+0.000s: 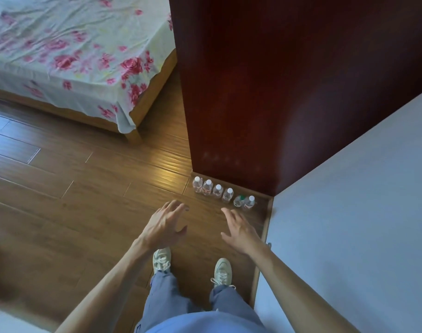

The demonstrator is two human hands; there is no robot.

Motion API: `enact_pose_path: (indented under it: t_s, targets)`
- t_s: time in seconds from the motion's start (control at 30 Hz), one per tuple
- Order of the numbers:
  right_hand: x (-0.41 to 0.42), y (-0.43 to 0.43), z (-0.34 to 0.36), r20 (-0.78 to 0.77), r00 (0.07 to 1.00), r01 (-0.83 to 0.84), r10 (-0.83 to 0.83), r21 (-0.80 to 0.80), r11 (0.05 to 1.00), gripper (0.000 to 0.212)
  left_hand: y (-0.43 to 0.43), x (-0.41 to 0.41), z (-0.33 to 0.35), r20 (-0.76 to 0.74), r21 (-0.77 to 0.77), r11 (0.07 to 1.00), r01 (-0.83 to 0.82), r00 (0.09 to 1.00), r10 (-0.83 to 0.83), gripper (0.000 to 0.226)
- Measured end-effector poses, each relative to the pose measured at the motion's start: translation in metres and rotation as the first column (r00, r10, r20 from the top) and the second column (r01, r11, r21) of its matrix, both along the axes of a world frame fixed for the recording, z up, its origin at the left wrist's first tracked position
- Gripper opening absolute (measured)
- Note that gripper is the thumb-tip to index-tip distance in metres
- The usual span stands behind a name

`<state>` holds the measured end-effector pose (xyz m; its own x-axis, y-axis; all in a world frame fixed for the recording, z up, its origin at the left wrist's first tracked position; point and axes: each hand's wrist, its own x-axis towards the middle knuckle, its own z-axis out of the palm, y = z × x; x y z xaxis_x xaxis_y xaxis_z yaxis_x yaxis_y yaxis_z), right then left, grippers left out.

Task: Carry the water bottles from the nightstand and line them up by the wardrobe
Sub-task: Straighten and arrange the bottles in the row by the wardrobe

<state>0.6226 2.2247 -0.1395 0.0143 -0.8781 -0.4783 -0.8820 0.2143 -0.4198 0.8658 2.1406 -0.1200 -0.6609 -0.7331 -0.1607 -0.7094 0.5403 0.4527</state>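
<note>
Head view (the only one we've got): six water bottles [217,191] stand on the floor [85,200] in a row along the foot of the wardrobe [253,92]. The row runs from the wardrobe's left corner toward the wall [349,212] on the right. Five have white caps and stand upright. Fifth from the left, the green-capped bottle [238,200] sits tight against the last one. It looks tipped or slightly out of line, too small to say which. There's a small gap between it and the fourth.

Progress, my read: placing is mostly or fully done. The nightstand isn't in frame, so I can't tell whether any bottles are left there. Plausibly left here: straighten the green-capped one and close the gap.

Hands: left hand [165,224] and right hand [241,230] both reach forward and down, backs to the camera, fingers spread and loosely straight. Both grips are open, with nothing in either. Neither touches a bottle. The right hand is near the right end of the row, the left is short of the left end, and both are on the near side. The person is standing with shoes [161,259] pointed at the row. The bed [73,56] is upper left, well apart.
</note>
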Motion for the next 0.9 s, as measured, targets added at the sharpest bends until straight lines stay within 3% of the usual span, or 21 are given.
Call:
enact_pose_path:
  t_s: [0.5, 0.9]
  targets:
    - [0.111, -0.073, -0.003, -0.01, 0.941, 0.339, -0.339, -0.011, 0.941, 0.072, -0.096, 0.129, -0.03, 0.081, 0.129, 0.989, 0.075, 0.993, -0.086, 0.058]
    - [0.137, -0.073, -0.034, 0.01, 0.911, 0.41, -0.412, 0.074, 0.909, 0.072, -0.132, 0.131, -0.057, 0.078, 0.146, 0.978, 0.147, 0.984, -0.16, 0.055]
